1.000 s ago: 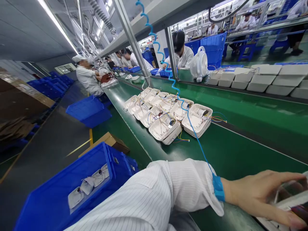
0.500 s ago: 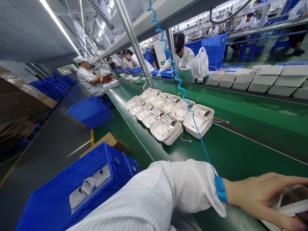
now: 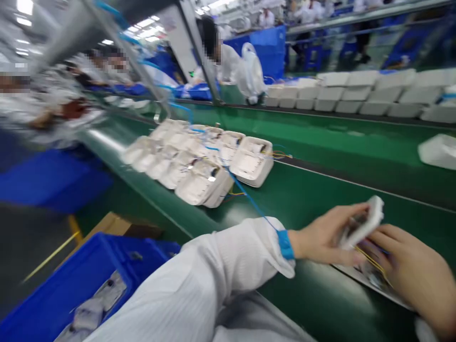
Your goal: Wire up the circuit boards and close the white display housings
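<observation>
My left hand point(image 3: 329, 235), with a blue strap at the wrist, grips a small white plastic cover point(image 3: 372, 221) and holds it tilted on edge. Below it, partly hidden, lies an open white plastic housing point(image 3: 399, 298) with yellow and dark wires point(image 3: 374, 261). My right hand point(image 3: 420, 270) is blurred and curls over the housing and wires, its fingertips behind the cover; what it grips is hidden. Farther up the green work surface stand several white housings point(image 3: 199, 183) in rows, with motors and coloured wires inside.
A blue coiled cord point(image 3: 251, 202) runs from my wrist strap up past the housings. White housings point(image 3: 329, 97) line the far ledge beside a white fan point(image 3: 252, 71). A blue bin point(image 3: 117, 261) with white parts stands at lower left. Co-workers sit along the line.
My view has swung to the right, bringing my right hand into sight. The left hand now holds the white cover raised and tilted above the housing.
</observation>
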{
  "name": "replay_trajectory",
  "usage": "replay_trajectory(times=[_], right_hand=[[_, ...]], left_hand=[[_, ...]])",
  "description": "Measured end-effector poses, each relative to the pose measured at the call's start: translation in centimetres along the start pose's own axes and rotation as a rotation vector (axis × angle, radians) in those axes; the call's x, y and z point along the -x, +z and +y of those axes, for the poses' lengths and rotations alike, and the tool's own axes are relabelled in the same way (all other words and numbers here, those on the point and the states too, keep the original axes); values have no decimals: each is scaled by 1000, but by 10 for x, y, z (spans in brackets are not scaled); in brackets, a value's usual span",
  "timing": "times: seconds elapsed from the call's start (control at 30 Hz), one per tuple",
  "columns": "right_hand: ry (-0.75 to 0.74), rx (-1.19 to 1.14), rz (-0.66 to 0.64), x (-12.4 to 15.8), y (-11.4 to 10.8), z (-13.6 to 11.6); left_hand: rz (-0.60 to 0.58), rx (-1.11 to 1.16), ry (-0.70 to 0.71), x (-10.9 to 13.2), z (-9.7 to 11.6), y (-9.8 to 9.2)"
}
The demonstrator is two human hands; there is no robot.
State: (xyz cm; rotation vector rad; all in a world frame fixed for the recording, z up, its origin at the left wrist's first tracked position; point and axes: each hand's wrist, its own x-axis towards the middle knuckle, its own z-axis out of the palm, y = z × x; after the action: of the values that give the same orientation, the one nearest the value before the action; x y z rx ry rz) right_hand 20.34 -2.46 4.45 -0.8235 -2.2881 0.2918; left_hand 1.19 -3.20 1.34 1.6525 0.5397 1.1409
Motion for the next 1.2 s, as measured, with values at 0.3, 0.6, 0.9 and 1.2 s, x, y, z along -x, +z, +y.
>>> replay_trajectory(times=[0.3, 0.6, 0.9, 1.2], right_hand=[[208, 324, -155, 0, -3, -7], [180, 253, -144, 4, -6, -8], [190, 268, -161, 1, -7, -10], [160, 265, -168, 1, -6, -8]], left_hand=[[-15, 302, -39, 2, -5, 1], [14, 268, -136, 3, -3, 1], [1, 308, -176, 0, 0, 1], [-30, 275, -159, 1, -1, 0]])
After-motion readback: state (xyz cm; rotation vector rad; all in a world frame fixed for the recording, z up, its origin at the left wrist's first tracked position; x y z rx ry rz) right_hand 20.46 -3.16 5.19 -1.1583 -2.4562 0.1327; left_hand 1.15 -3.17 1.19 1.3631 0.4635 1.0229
